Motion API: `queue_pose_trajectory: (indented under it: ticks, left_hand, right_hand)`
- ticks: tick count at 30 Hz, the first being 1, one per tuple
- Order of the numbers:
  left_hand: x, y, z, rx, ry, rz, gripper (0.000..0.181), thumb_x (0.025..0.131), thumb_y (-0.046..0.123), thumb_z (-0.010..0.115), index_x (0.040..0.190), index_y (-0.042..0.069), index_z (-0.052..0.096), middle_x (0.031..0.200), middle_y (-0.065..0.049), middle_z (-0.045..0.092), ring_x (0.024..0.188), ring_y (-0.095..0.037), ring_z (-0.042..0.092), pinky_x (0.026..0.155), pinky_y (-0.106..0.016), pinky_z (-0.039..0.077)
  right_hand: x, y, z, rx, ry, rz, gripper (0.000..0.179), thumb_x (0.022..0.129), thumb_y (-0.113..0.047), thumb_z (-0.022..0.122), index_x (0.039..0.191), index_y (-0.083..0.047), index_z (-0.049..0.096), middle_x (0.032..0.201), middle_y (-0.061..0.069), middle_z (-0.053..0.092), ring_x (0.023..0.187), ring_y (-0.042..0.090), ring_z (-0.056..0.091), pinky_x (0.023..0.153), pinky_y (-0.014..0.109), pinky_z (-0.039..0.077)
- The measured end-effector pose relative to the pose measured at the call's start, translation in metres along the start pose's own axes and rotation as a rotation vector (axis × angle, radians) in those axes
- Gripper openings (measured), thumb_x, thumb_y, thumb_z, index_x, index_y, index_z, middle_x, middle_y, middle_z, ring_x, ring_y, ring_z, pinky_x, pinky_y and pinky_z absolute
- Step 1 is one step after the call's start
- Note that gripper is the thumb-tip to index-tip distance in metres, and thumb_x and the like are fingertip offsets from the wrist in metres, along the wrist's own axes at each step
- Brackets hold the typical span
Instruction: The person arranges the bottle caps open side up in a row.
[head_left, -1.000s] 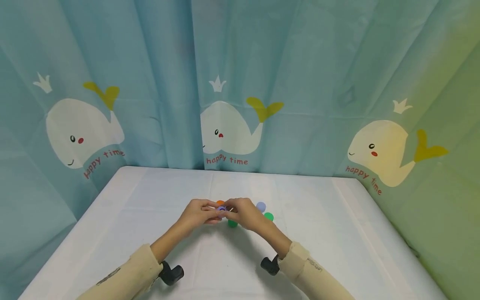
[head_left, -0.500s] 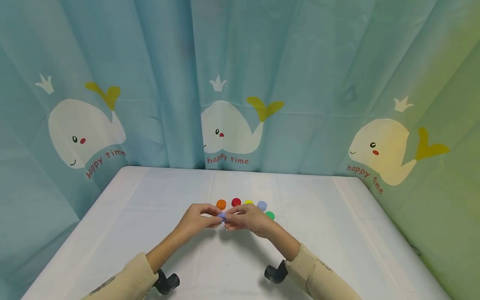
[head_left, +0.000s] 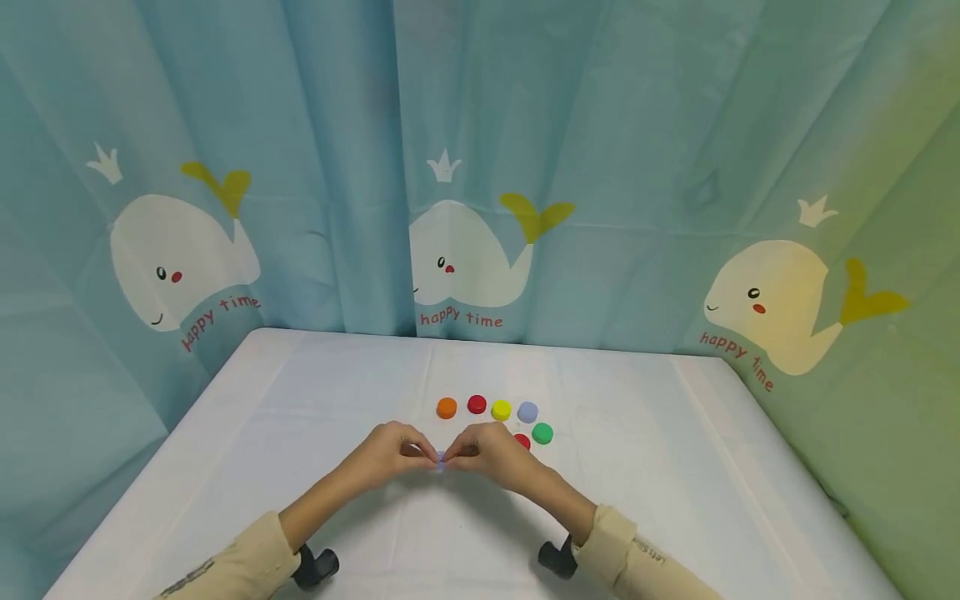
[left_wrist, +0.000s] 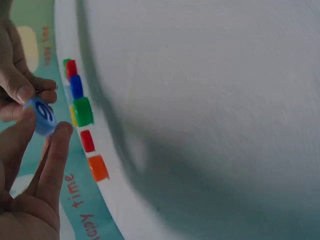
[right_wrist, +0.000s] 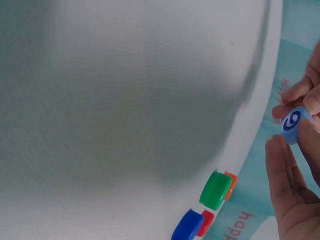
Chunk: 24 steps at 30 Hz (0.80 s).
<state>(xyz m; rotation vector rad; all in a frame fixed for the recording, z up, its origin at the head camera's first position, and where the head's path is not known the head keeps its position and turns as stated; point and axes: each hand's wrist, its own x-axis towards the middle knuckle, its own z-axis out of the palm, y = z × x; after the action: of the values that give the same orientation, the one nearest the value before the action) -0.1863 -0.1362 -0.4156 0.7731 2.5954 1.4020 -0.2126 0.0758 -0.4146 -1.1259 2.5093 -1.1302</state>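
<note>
Both hands meet at a small light blue numbered disc (head_left: 440,460), held above the table. A dark blue digit, either 6 or 9, shows on its face in both wrist views. The left hand (head_left: 392,455) pinches one edge of the disc (left_wrist: 42,118) between thumb and fingers. From the opposite side, the right hand (head_left: 491,454) holds it with its fingertips. On the table beyond lie an orange disc (head_left: 447,407), a red disc (head_left: 477,404), a yellow disc (head_left: 502,410), a pale violet disc (head_left: 528,412) and a green disc (head_left: 542,433). Another red disc (head_left: 522,441) is partly behind the right hand.
A dark blue disc (right_wrist: 188,225) and a thick green disc (right_wrist: 215,190) also stand on the table, hidden by the right hand in the head view. The white-covered table (head_left: 315,400) backs onto a blue curtain (head_left: 630,167) with whale prints.
Both hands have drawn back toward the person with the light blue disc between them. The row of discs behind, earlier mostly covered by the hands, now shows more fully.
</note>
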Motion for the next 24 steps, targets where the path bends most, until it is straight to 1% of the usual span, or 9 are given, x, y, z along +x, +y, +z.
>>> queue_pose_trajectory:
  ticks: [2,5,7,8,11,14,16,20,24]
  left_hand:
    - [-0.001,-0.002,0.0,0.067,-0.019,0.065,0.003,0.078,0.006,0.076,0.079,0.007,0.073,0.083,0.004,0.065,0.076,-0.01,0.064,0.069,-0.023,0.052]
    - [-0.001,-0.005,0.001,0.135,-0.058,0.14,0.005,0.077,0.002,0.076,0.077,0.007,0.073,0.081,0.006,0.063,0.076,-0.007,0.061,0.067,-0.022,0.051]
    - [0.0,-0.007,0.002,0.172,-0.079,0.174,0.007,0.077,0.001,0.075,0.077,0.007,0.073,0.08,0.007,0.062,0.077,-0.007,0.059,0.067,-0.022,0.051]
    - [0.001,-0.008,0.002,0.183,-0.091,0.178,0.007,0.076,0.0,0.075,0.077,0.007,0.073,0.08,0.007,0.061,0.077,-0.006,0.059,0.068,-0.021,0.051]
    - [0.002,-0.011,0.005,0.216,-0.122,0.194,0.007,0.076,0.001,0.075,0.076,0.007,0.073,0.081,0.008,0.06,0.078,-0.006,0.059,0.068,-0.02,0.05]
    - [0.002,-0.012,0.006,0.243,-0.15,0.187,0.006,0.077,0.003,0.075,0.076,0.009,0.072,0.081,0.01,0.058,0.077,-0.003,0.057,0.067,-0.02,0.049]
    - [0.002,-0.012,0.007,0.272,-0.167,0.195,0.006,0.077,0.005,0.076,0.076,0.009,0.073,0.08,0.011,0.058,0.077,-0.003,0.057,0.068,-0.021,0.049]
    - [0.003,-0.012,0.006,0.32,-0.188,0.218,0.005,0.076,0.005,0.076,0.076,0.009,0.073,0.08,0.011,0.058,0.078,-0.004,0.057,0.072,-0.022,0.049]
    - [0.003,-0.013,0.006,0.361,-0.195,0.234,0.006,0.074,0.004,0.078,0.075,0.009,0.074,0.081,0.01,0.058,0.077,-0.002,0.056,0.072,-0.022,0.049]
  right_hand:
    - [0.002,-0.002,0.002,-0.104,-0.034,-0.04,0.008,0.08,-0.006,0.075,0.088,-0.006,0.075,0.081,-0.004,0.068,0.074,-0.001,0.058,0.066,0.012,0.048]
    - [0.006,-0.005,0.004,-0.248,-0.092,-0.092,0.009,0.079,-0.006,0.076,0.088,-0.006,0.075,0.08,-0.005,0.066,0.074,-0.002,0.058,0.065,0.008,0.045]
    - [0.008,-0.006,0.006,-0.319,-0.118,-0.117,0.01,0.078,-0.006,0.076,0.088,-0.006,0.076,0.079,-0.005,0.065,0.074,-0.001,0.058,0.066,0.007,0.044]
    - [0.009,-0.006,0.007,-0.34,-0.129,-0.116,0.01,0.078,-0.006,0.076,0.088,-0.006,0.076,0.079,-0.005,0.065,0.074,-0.002,0.058,0.066,0.006,0.043]
    - [0.01,-0.005,0.01,-0.367,-0.158,-0.113,0.01,0.078,-0.006,0.076,0.088,-0.007,0.076,0.079,-0.006,0.066,0.076,-0.002,0.058,0.066,0.005,0.042]
    - [0.011,-0.004,0.015,-0.379,-0.183,-0.108,0.01,0.079,-0.007,0.076,0.089,-0.007,0.077,0.078,-0.006,0.067,0.076,-0.002,0.059,0.066,0.005,0.042]
    - [0.011,-0.003,0.018,-0.395,-0.195,-0.109,0.01,0.079,-0.008,0.076,0.089,-0.008,0.077,0.078,-0.007,0.066,0.076,-0.002,0.058,0.066,0.005,0.041]
    - [0.011,-0.004,0.021,-0.429,-0.199,-0.115,0.01,0.079,-0.009,0.076,0.089,-0.009,0.077,0.077,-0.008,0.065,0.074,-0.003,0.057,0.065,0.004,0.041]
    - [0.01,-0.006,0.022,-0.457,-0.194,-0.129,0.012,0.078,-0.01,0.077,0.09,-0.01,0.077,0.078,-0.007,0.064,0.073,-0.004,0.057,0.065,0.003,0.04]
